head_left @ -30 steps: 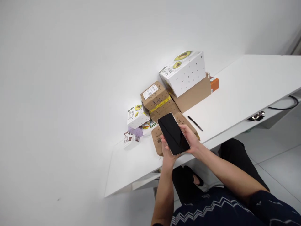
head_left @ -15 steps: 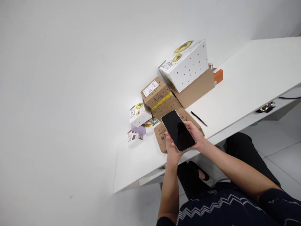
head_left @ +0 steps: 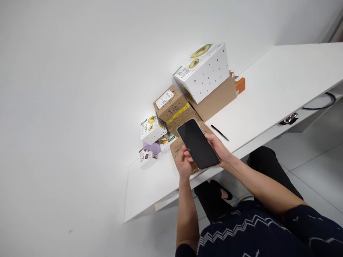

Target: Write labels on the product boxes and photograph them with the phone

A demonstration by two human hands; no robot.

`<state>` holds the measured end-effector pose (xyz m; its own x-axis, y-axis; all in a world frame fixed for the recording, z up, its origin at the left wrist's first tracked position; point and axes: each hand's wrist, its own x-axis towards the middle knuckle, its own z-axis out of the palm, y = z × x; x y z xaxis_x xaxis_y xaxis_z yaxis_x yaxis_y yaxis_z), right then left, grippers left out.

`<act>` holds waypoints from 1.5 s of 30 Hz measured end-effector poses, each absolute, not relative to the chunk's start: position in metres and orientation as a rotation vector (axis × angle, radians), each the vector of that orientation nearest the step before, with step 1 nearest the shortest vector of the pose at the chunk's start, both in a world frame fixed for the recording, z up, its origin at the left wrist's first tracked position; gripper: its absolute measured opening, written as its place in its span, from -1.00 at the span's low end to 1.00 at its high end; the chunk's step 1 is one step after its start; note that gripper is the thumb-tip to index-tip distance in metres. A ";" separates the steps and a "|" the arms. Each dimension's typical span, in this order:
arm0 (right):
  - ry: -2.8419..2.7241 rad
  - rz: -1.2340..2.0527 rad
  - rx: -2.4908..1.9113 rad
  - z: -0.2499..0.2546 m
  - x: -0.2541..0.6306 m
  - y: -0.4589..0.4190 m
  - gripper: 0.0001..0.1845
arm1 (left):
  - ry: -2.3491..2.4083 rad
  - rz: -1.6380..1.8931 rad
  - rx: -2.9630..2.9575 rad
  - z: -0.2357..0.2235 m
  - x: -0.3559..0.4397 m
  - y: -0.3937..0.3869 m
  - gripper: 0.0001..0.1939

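Note:
A black phone [head_left: 197, 143] with a dark screen is held over the near edge of the white desk [head_left: 270, 96]. My right hand [head_left: 221, 150] grips it from the right side, fingers wrapped round its edge. My left hand [head_left: 183, 163] touches its lower left edge with curled fingers, just beside the screen. Under the phone lies a flat brown cardboard box [head_left: 177, 153].
A pile of boxes stands against the wall: a taped brown parcel [head_left: 173, 109], a large white avocado-print box [head_left: 203, 71] on a brown carton [head_left: 217, 101], a small avocado box [head_left: 150, 129], an orange box [head_left: 240, 84]. A black pen [head_left: 219, 132] lies on the desk. My legs are under it.
The view shifted a little. My left hand slid from under the phone's lower end out to its left edge; my right hand keeps hold of the phone.

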<state>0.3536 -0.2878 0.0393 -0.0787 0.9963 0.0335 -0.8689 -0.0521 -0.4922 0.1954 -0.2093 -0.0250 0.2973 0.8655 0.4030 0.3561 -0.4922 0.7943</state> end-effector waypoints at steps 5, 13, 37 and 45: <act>-0.875 0.714 -1.120 0.039 0.400 -0.282 -0.49 | 1.094 1.277 1.649 -0.005 0.194 -0.202 -0.75; -0.998 0.039 -2.441 -0.068 0.481 -0.274 -0.53 | 1.215 1.180 1.879 -0.003 0.205 -0.208 -0.76; -0.874 0.680 -1.779 -0.016 0.468 -0.245 -0.81 | 0.775 0.675 2.831 0.037 0.237 -0.198 -0.79; -0.756 0.968 -0.848 0.047 0.414 -0.209 -0.65 | 1.398 0.968 2.517 0.038 0.234 -0.118 -0.78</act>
<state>0.4140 -0.2094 0.0466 0.3762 0.9117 0.1653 -0.3814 0.3149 -0.8691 0.2340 -0.1181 0.0384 0.3750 0.7938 0.4789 0.7273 -0.5722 0.3790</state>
